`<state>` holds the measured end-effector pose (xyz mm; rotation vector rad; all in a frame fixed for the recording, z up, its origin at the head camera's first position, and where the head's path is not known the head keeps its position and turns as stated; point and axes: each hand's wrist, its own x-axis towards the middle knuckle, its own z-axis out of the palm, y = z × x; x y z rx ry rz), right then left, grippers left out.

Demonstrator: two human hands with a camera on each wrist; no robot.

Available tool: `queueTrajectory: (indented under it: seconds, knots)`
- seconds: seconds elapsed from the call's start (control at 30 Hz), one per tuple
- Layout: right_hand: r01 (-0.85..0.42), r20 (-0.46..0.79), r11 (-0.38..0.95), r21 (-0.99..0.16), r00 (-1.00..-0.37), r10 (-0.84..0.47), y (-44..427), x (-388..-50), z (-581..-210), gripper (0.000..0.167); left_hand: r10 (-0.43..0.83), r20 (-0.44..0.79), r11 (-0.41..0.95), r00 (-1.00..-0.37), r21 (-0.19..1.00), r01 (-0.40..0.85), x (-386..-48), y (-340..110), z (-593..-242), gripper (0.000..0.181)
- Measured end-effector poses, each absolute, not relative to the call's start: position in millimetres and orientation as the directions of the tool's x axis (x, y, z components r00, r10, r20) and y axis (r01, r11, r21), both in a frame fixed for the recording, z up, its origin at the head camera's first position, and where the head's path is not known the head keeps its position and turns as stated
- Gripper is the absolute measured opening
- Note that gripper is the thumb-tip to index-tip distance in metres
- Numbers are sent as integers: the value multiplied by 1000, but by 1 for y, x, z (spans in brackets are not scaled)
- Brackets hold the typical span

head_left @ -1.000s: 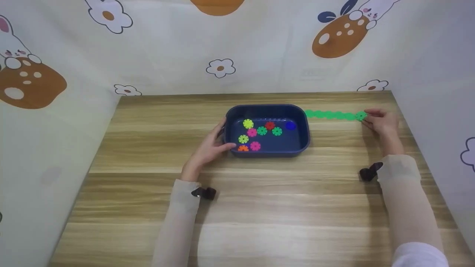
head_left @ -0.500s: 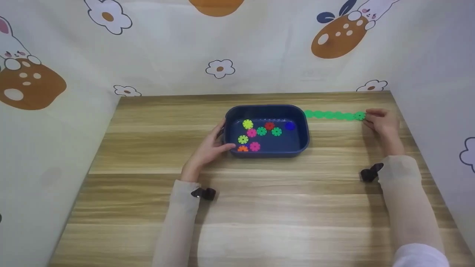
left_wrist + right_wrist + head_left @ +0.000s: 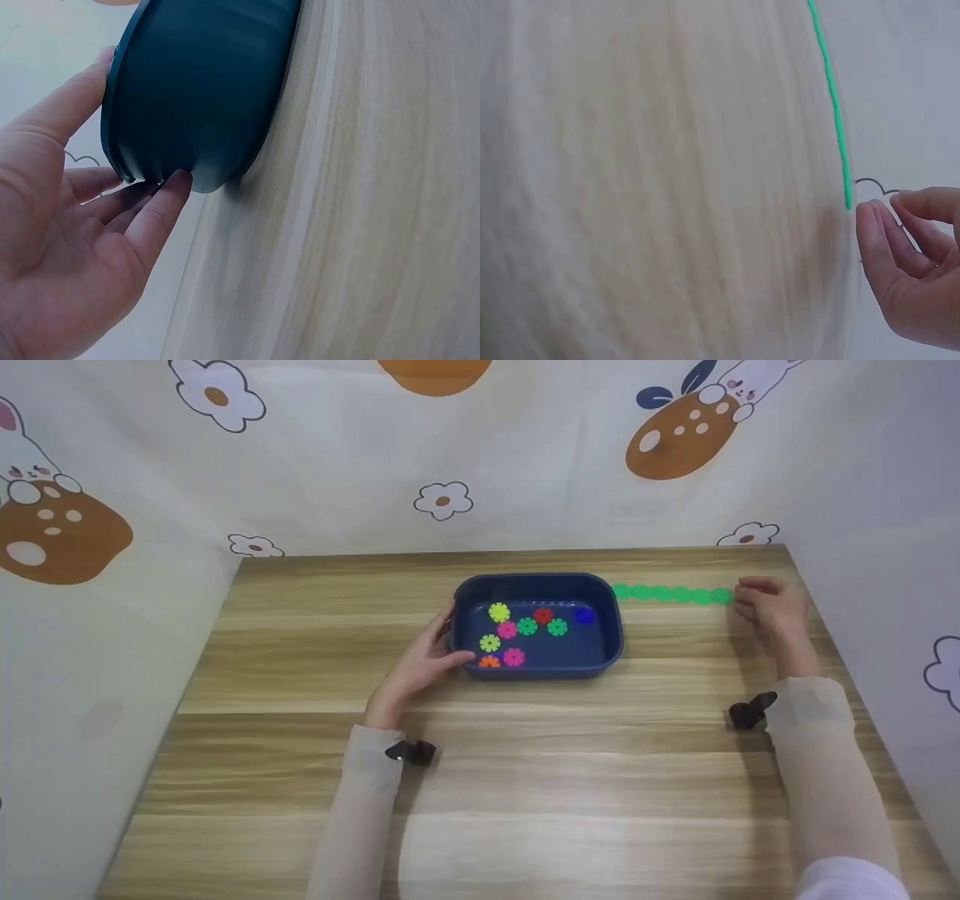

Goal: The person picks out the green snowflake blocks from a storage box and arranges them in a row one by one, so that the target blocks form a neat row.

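Observation:
A dark blue tray (image 3: 592, 660) stands on the table, with several notched plastic discs in yellow, pink, green, red, blue and orange inside. My left hand (image 3: 421, 660) grips its left end, thumb at the near corner and fingers along the side; the left wrist view shows the fingers on the tray's wall (image 3: 202, 82). To the right of the tray lies a straight row of overlapping green discs (image 3: 667, 593), seen edge-on as a thin green strip (image 3: 832, 90) in the right wrist view. Just past its right end is my right hand (image 3: 772, 607), thumb and fingers apart, holding nothing.
The wood-grain table (image 3: 570, 780) reaches back to a patterned cloth wall (image 3: 337, 472). Further cloth walls flank it on the left and right. A small black camera (image 3: 750, 712) sits at the right wrist, another (image 3: 412, 752) at the left.
My right hand has let go of the green disc at the row's right end, which now lies in line with the others. The left hand stays on the tray.

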<state>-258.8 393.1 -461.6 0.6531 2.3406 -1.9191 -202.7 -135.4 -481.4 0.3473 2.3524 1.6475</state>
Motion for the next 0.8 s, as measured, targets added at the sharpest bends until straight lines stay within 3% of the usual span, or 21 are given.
queueTrajectory:
  seconds: [0.33, 0.8]
  knots:
    - [268, -216, 189, -945, -942, 256, 381, -260, -452, 34, 340, -52, 290, -939, 956, 53, -203, -135, -483, 92]
    - [184, -175, 30, -982, -965, 196, 356, -256, -444, 22, 335, -60, 304, -940, 951, 48, -203, -136, -483, 92]
